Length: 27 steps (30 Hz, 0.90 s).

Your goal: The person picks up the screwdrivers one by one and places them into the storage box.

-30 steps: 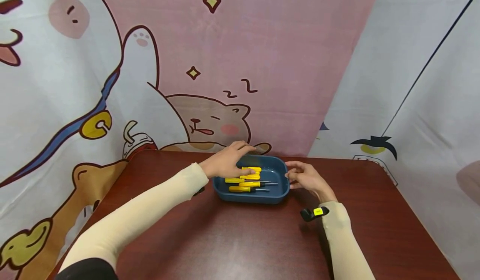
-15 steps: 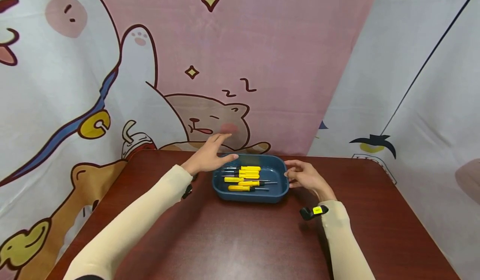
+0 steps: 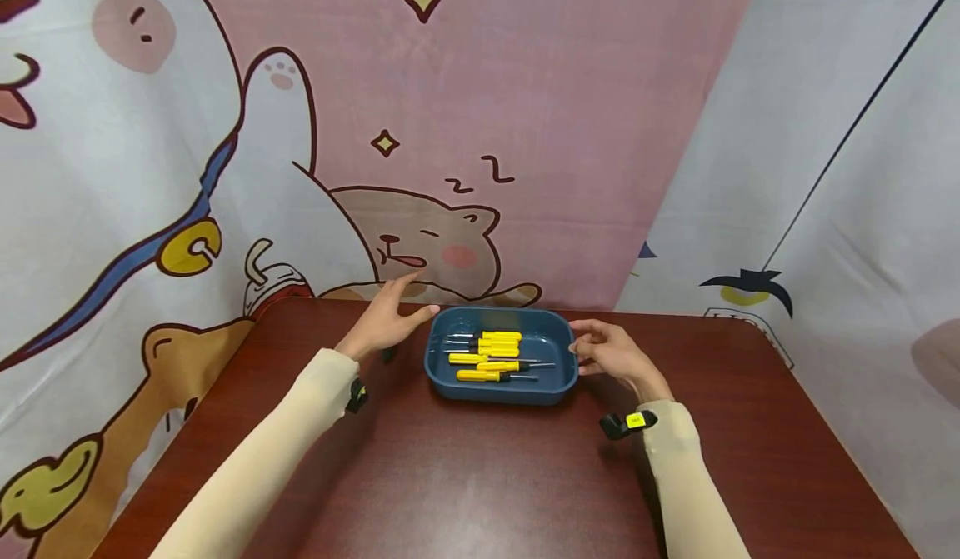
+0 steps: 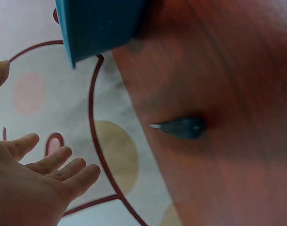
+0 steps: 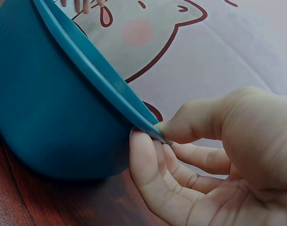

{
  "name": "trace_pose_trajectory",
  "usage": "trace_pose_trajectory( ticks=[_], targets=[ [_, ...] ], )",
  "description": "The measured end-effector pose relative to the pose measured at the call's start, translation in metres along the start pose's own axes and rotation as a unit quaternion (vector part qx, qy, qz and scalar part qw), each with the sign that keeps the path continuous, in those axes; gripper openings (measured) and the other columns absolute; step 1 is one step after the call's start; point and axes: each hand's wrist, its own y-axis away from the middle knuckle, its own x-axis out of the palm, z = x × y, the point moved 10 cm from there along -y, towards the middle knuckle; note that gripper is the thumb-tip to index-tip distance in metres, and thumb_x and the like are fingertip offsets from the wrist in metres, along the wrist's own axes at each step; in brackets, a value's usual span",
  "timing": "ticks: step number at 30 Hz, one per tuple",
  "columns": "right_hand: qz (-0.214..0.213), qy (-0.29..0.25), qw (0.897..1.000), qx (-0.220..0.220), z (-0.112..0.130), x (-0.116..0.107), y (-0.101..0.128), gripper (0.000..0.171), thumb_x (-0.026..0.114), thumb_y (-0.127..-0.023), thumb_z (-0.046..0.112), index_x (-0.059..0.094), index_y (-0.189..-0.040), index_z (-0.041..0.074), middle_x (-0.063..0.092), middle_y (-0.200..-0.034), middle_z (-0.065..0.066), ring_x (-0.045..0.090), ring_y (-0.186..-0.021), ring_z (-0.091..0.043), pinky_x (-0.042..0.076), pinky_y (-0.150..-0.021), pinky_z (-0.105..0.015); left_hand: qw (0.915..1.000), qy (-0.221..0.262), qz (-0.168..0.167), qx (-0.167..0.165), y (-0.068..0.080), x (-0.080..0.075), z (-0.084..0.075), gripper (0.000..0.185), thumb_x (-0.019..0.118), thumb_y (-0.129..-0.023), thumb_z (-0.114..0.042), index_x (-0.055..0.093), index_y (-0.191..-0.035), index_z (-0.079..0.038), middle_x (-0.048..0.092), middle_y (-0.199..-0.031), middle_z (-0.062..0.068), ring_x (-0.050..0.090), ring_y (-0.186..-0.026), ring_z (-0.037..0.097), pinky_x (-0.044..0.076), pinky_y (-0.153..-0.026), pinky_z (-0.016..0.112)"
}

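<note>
Blue plastic tray (image 3: 501, 391) looks stiff, light; screwdrivers (image 3: 491, 355) likely slide. Right hand (image 3: 611, 355) pinches right rim, the best hold. Left hand (image 3: 386, 319) spread, empty.

On my right wrist view, my right hand (image 5: 214, 165) fills the lower right of the frame. Its thumb lies on top of the rim of the blue tub (image 5: 49, 108) and a fingertip presses up from beneath, so the rim is pinched between them; the other fingers curl underneath. The tub's outer wall takes up the left side and sits on the dark red-brown tabletop (image 5: 7, 202). Behind it hangs a cartoon backdrop (image 5: 190, 42) with a pink cheek spot and brown outlines. Fingertips (image 5: 82, 4) show at the top edge.
</note>
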Motion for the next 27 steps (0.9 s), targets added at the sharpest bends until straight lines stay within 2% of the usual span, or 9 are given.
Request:
trace_pose_trajectory(
  ticks=[5,11,20,27],
  targets=[
    [0.000,-0.001,1.000,0.005,-0.001,0.000,0.000,0.051,0.063,-0.099,0.004,0.048,-0.147,0.001,0.066,-0.111,-0.022,0.068,-0.081,-0.020,0.065,-0.073,-0.034,0.9989,0.024,0.005,-0.040,0.006,0.003,0.027,0.092,0.062,-0.094,-0.064,0.027,-0.162,-0.013,0.029,-0.166,0.018,0.033,-0.151,0.042,0.031,-0.119,0.067],
    [-0.002,-0.003,1.000,0.006,-0.001,-0.001,0.001,0.051,0.063,-0.099,0.004,0.048,-0.147,0.002,0.066,-0.110,-0.020,0.069,-0.082,-0.020,0.065,-0.073,-0.035,0.9978,0.020,0.012,-0.062,0.009,0.010,0.048,0.086,0.068,-0.095,-0.049,0.029,-0.161,-0.008,0.035,-0.163,0.020,0.035,-0.150,0.042,0.033,-0.119,0.066],
    [0.004,-0.007,1.000,0.001,0.000,0.001,0.001,0.054,0.065,-0.098,0.004,0.046,-0.148,-0.001,0.065,-0.108,-0.019,0.067,-0.082,-0.018,0.065,-0.073,-0.035,0.9965,0.004,0.024,-0.080,0.015,0.019,0.062,0.075,0.072,-0.094,-0.037,0.041,-0.154,-0.003,0.047,-0.152,0.025,0.048,-0.139,0.042,0.041,-0.114,0.062],
    [0.003,-0.007,1.000,-0.002,0.002,0.000,0.001,0.054,0.066,-0.097,0.004,0.046,-0.147,-0.001,0.064,-0.104,-0.017,0.065,-0.080,-0.019,0.064,-0.071,-0.033,0.9973,-0.011,0.026,-0.068,0.019,0.020,0.064,0.067,0.073,-0.094,-0.030,0.049,-0.147,0.002,0.058,-0.139,0.025,0.056,-0.129,0.040,0.046,-0.110,0.058]
  ],
)
